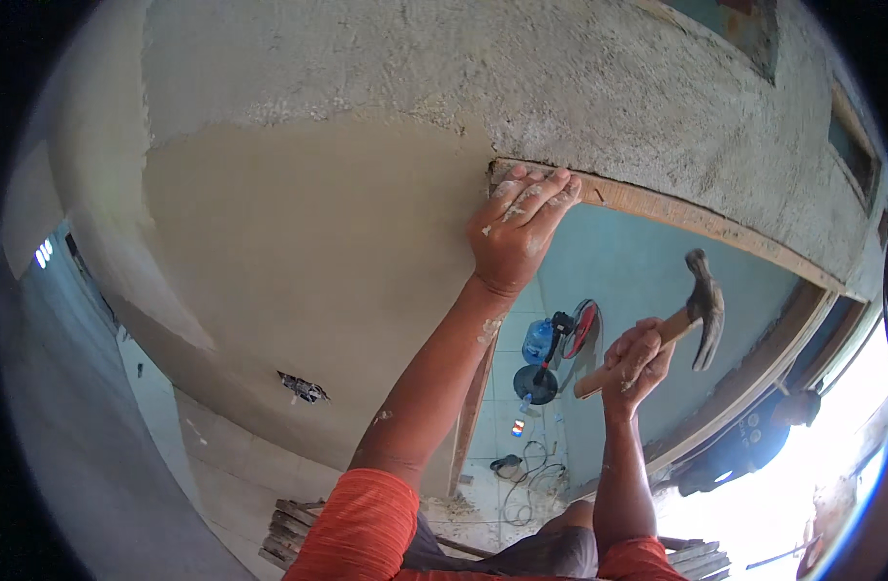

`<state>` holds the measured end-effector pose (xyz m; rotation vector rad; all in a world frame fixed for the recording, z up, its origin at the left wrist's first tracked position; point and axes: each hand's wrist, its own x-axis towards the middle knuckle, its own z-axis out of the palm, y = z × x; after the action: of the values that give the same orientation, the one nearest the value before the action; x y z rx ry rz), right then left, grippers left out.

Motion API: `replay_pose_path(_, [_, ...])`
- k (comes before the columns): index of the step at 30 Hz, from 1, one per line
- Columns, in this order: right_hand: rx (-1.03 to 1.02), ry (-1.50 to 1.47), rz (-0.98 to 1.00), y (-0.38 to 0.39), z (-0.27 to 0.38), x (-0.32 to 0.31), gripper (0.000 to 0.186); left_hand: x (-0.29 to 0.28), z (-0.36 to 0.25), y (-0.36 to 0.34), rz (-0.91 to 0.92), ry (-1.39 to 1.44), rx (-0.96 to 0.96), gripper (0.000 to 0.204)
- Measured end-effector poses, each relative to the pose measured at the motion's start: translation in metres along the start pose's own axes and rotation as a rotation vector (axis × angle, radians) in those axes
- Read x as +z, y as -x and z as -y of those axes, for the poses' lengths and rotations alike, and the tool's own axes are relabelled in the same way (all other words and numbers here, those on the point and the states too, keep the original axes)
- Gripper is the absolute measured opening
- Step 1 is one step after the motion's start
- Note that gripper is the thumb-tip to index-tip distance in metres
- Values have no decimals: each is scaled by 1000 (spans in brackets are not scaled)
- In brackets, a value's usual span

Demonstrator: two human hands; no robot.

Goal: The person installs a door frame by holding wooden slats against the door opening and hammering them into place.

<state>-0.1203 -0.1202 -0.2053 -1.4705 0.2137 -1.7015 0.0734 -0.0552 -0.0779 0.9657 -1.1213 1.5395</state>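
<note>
My left hand (521, 223), its back smeared with pale plaster, is closed over the left end of a long wooden strip (676, 208). The strip runs along the lower edge of the rough grey wall above a doorway, and its fingertips press near the top edge. My thumb is hidden. A nail (600, 195) pokes from the strip just right of my fingers. Lower and to the right, my right hand (640, 363) is wrapped round the wooden handle of a claw hammer (705, 308). The hammer's metal head is up, apart from the strip.
Smooth fresh plaster (308, 213) covers the wall at left, with an electrical box (303, 387) low in it. Through the doorway lie a blue water jug (538, 341), a fan (535, 384) and cables (533, 474). Boards (291, 531) are beneath me; a person (754, 436) is at right.
</note>
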Motion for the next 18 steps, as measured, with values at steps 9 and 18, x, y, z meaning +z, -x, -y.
replay_pose_path(9, [-20,-73,-327,-92,47,24,34,-2,-7,0,-20,1,-65,24])
replay_pose_path(18, [16,-136,-433,-149,51,32,43,1,-14,5,52,-59,-107,26])
